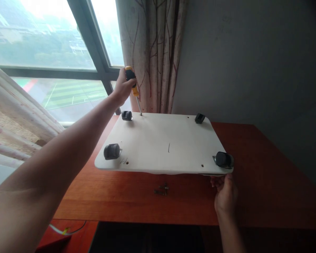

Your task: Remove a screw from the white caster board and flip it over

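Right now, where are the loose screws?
In the head view, the screws lie on the wooden table, just in front of the white board's near edge, left of the right hand.

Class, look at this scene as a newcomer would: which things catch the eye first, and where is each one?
The white board lies on the red-brown table, with four black casters at its corners. At the far left corner the left hand holds a yellow and black screwdriver upright, tip on the board. The right hand grips the near right edge, and a few loose screws lie just in front.
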Demonstrator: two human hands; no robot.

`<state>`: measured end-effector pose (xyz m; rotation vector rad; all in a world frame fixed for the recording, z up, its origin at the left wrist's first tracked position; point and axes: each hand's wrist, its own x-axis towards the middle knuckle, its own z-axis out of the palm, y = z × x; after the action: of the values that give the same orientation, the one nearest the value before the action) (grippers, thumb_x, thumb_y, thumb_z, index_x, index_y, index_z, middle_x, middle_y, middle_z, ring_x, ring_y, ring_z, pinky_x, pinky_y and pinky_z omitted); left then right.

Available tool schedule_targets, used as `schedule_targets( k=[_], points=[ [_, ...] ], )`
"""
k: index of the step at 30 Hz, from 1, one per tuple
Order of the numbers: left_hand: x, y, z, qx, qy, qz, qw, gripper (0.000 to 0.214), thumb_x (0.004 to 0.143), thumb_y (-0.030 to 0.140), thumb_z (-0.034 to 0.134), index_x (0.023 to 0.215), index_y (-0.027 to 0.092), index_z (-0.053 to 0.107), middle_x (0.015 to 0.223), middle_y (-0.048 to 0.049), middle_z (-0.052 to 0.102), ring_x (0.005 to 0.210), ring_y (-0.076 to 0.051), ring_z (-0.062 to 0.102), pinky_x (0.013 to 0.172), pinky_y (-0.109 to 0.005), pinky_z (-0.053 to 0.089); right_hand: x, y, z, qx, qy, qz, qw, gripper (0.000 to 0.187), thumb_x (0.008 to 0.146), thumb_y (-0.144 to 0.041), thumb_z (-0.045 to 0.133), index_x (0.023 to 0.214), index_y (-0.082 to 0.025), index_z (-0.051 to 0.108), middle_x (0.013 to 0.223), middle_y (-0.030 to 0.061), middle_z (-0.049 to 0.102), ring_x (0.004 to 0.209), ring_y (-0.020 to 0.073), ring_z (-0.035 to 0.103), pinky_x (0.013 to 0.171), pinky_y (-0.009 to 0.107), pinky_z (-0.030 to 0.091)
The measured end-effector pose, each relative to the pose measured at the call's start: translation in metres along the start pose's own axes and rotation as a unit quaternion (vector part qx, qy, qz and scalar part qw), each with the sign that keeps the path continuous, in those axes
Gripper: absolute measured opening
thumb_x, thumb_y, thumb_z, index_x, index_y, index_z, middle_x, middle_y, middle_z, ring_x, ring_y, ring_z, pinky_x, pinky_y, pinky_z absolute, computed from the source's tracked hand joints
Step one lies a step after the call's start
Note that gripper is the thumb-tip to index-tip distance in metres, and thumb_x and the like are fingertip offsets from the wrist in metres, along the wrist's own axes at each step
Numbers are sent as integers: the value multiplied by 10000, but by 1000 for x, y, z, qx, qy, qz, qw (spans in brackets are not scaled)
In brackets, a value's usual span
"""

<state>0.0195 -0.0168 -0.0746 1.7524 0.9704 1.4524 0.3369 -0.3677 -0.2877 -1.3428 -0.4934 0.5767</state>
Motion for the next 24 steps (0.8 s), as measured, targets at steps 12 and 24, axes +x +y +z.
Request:
schedule_targets(
  k=[12,24],
  points=[
    [-5,6,7,24,23,15,999,357,903,276,674,1090,233,373,880,33,548,954,-136,501,819,-295,402,1,3,-1,6,1,5,1000,435,897,-595,579,811,-174,642,691,26,639,607,156,562,561,291,427],
    [-3,4,4,111,37,25,993,362,825,428,578,1064,247,374,973,24,602,874,-112,523,763,-323,439,0,2,0,8,3,10,1000,454,880,-617,588,800,-172,638,675,17,634,596,148,552,551,284,413]
  ],
)
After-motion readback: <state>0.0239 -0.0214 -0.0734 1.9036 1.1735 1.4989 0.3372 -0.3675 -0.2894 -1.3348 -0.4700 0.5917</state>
